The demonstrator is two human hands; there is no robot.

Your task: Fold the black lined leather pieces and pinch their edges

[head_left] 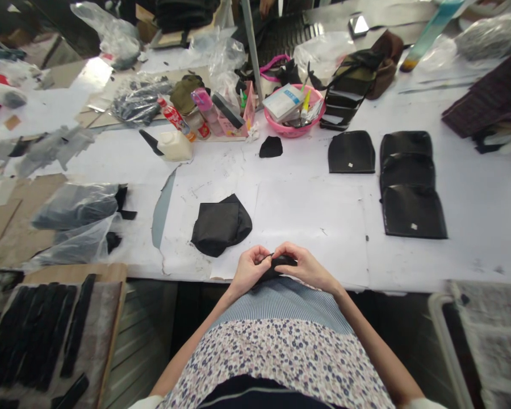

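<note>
Both of my hands meet at the table's near edge, in front of the apron, around a small black piece of material (284,261). My left hand (252,266) pinches its left edge between thumb and fingers. From the other side, my right hand (304,264) grips the same piece, fingertips close to the left ones. Part of the piece is hidden behind the fingers. Just beyond my left hand lies a stack of black fabric pieces (217,224). To the right are a single black panel (351,152) and an overlapping row of black panels (412,184), two with small white tags.
A pink basket (292,129) of supplies stands at the back, beside a pink box (234,126) with bottles. A cream container (176,146) with a black brush handle sits left of them. Plastic-wrapped goods (76,207) lie left. Black strips (29,335) rest on a lower board.
</note>
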